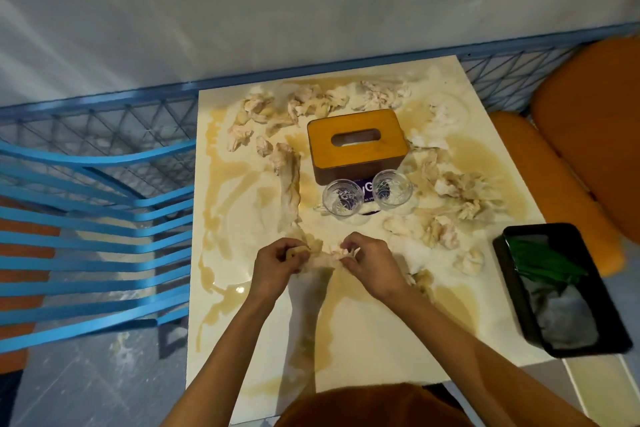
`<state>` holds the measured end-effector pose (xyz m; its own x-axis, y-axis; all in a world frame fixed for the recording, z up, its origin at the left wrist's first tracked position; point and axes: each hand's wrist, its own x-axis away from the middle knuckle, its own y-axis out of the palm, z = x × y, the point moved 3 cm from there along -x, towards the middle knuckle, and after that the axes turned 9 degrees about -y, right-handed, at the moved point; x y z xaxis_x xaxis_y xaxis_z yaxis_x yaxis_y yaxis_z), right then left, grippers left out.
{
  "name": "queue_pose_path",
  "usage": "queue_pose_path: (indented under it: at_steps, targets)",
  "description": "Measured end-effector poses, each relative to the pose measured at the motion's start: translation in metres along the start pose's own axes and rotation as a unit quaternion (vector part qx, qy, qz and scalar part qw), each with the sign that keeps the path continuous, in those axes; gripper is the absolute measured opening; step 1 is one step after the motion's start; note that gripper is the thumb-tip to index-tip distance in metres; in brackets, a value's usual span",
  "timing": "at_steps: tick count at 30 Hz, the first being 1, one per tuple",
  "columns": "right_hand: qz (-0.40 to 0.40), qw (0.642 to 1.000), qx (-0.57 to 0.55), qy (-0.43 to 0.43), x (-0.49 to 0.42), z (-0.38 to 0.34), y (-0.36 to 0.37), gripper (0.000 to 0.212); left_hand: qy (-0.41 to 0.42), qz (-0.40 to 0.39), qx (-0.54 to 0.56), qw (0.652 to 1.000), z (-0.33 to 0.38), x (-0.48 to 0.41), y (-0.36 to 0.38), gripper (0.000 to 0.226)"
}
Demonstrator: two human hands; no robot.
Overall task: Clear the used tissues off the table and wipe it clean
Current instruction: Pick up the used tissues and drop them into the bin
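Both hands, the left hand [277, 262] and right hand [367, 262], reach forward over the table [363, 333]. Each pinches one end of a damp tissue [323, 258]. It stretches left to right between them.

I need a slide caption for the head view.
Left hand and right hand pinch a tissue over a stained table littered with used tissues around a tissue box and two glasses.

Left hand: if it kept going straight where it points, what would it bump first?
Probably the left glass, just past the tissue wad that the left hand and right hand hold; depth is unclear.
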<state>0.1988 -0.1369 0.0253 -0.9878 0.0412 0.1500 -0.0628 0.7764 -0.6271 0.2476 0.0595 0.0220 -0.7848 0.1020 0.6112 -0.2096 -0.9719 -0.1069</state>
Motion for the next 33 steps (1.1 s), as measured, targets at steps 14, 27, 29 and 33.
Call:
queue_pose_path:
  at_steps: [14, 27, 29, 33]
  targets:
    - [0.189, 0.975, -0.042, 0.106, 0.130, 0.054, -0.117, 0.017, 0.044, -0.178, -0.081, 0.980, 0.019, 0.047, 0.163, 0.011]
    - [0.297, 0.936, -0.095, 0.166, 0.336, 0.181, -0.219, 0.009, 0.072, -0.246, -0.174, 0.951, -0.036, 0.171, 0.380, 0.023]
    - [0.301, 0.934, -0.087, 0.173, 0.362, 0.207, -0.233, 0.010, 0.084, -0.248, -0.199, 0.944, -0.051, 0.188, 0.411, 0.030]
    - [0.321, 0.922, -0.078, 0.201, 0.406, 0.267, -0.254, 0.010, 0.086, -0.248, -0.238, 0.935, -0.080, 0.213, 0.469, 0.030]
